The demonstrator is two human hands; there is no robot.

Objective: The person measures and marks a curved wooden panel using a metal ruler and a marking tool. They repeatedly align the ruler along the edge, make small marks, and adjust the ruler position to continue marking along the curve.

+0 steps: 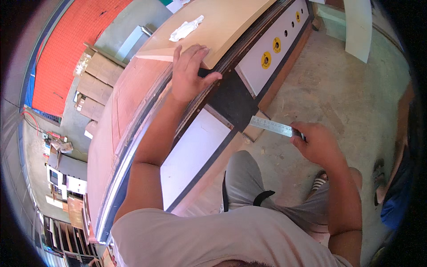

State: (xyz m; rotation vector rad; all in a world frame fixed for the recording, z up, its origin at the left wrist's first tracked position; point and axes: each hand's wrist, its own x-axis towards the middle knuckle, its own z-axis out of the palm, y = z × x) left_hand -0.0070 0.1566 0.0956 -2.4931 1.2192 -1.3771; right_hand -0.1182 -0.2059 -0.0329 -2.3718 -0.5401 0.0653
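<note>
My left hand [190, 71] rests on the near corner of a light wood-coloured panel [222, 26], fingers lying on its top and thumb spread out over the dark edge of the bench. A crumpled white cloth or tissue [187, 28] lies on the panel just beyond the fingers. In my right hand [318, 140], out over the floor, is a steel ruler [272, 126] with marks along its blade. Its blade points left toward the bench side. Something dark shows at the grip end, mostly hidden by my fingers.
The long bench has a pinkish top [129, 89] and white side panels [195, 147] with round yellow labels [266, 59]. Cardboard boxes [95, 84] and an orange sheet [80, 40] lie beyond. At right are a person's sandalled foot [379, 178] and a pale hanging board [358, 31].
</note>
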